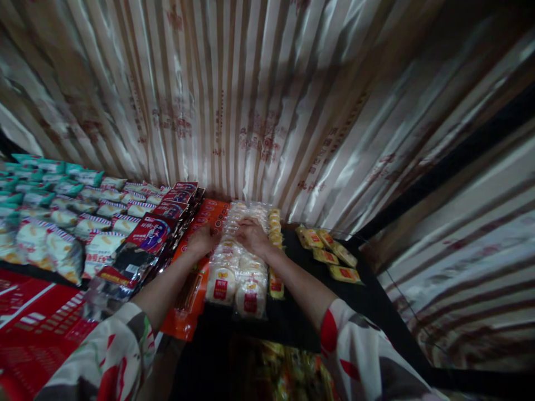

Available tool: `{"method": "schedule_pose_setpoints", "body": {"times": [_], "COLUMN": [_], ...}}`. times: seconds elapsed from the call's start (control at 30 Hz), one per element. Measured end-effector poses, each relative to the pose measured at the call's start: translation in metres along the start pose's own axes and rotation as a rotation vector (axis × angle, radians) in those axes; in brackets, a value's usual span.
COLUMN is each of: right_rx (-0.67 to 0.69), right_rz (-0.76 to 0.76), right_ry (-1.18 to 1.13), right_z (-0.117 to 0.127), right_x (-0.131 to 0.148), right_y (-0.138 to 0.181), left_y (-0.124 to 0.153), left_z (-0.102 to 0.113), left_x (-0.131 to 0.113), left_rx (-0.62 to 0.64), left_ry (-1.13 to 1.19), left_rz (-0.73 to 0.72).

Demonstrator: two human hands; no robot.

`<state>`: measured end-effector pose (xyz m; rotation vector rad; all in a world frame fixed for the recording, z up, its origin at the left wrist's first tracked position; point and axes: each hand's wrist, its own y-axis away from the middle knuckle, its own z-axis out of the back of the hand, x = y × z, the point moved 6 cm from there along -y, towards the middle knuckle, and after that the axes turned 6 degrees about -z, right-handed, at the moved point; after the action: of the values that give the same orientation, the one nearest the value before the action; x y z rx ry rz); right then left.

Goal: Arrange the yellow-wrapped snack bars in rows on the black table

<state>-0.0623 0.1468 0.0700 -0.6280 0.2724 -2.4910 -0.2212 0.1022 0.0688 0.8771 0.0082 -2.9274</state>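
Note:
Two rows of round, pale cakes in clear wrappers with red labels (221,284) run from the front of the black-covered table back to the curtain. My left hand (203,239) rests against the left side of these rows, its fingers loosely bent and not wrapped round anything. Over the right-hand row lies my right hand (253,236), fingers stretched out on the wrapped cakes. Beside it stands a narrow row of small yellow packets (276,284). Flat orange packs (188,317) lie under and left of my left hand. Dim light blurs the fingertips.
Dark red and black packs (146,239) are stacked at left, beside rows of white snack bags (62,250) and green-topped bags (37,172). Several loose yellow packets (326,256) lie at right. A box of shiny packets (284,367) is in front. Striped curtain (251,100) closes the back.

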Motion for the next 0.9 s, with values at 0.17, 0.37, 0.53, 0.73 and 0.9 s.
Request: {"method": "schedule_pose_setpoints", "body": {"times": [0.17,0.37,0.53,0.73,0.9], "right_rx": [0.012,-0.030,-0.039,0.031,0.052], "right_rz": [-0.016,-0.003,0.128,0.042,0.023], "right_ry": [-0.002,-0.009,-0.070,-0.021,-0.008], "right_z": [-0.001,0.005,0.014,0.003,-0.003], "right_x": [0.003,0.007,0.015,0.012,0.013], "right_y": [0.001,0.005,0.014,0.016,0.015], "left_y": [0.007,0.010,0.010,0.014,0.026], "left_z": [0.000,-0.008,-0.018,-0.014,-0.007], "left_x": [0.001,0.003,0.008,0.014,0.024], "left_rx": [0.229,0.191,0.079,0.033,0.144], "left_ry": [-0.113,0.105,0.204,0.153,-0.035], "left_rz": [-0.072,-0.069,-0.071,-0.026,0.023]}}
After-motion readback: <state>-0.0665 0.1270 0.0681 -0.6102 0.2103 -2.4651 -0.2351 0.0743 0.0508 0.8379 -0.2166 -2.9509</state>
